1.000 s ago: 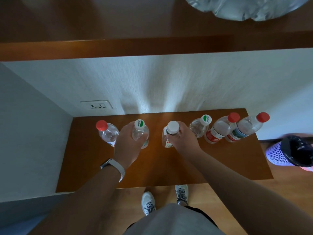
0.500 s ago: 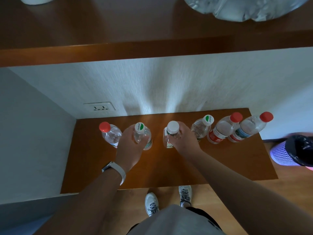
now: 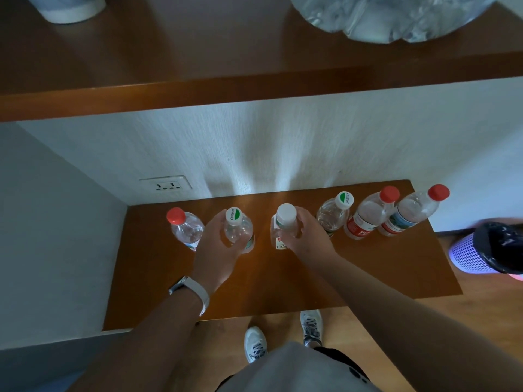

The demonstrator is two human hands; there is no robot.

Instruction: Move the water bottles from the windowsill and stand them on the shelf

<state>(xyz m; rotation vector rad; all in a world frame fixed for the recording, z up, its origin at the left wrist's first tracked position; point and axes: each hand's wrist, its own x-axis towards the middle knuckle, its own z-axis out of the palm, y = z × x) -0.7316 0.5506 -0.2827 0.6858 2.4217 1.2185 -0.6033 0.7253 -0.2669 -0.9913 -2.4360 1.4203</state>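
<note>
- While the person stands over the low wooden shelf, the left hand has its fingers curled round the body of a green-capped bottle, just under the cap.
- The right hand grips a white-capped bottle at neck and shoulder, its fingers wrapped round from the right side.
- Both held bottles are upright, near each other but apart, bases down at the shelf; whether they rest on it or hang just above it cannot be told.
- Just left of the left fingers a red-capped bottle stands on the shelf.
- Just right of the right fingers stands a second green-capped bottle, then a red-labelled bottle and a blue-labelled bottle, all in a row along the wall.
- A white watch sits on the left wrist.
- Beyond the fingers and higher up runs an upper wooden ledge.
- A wall socket lies beyond the left fingers, to their left.
- Well to the right of the right fingers a purple mesh basket stands on the floor.
</note>
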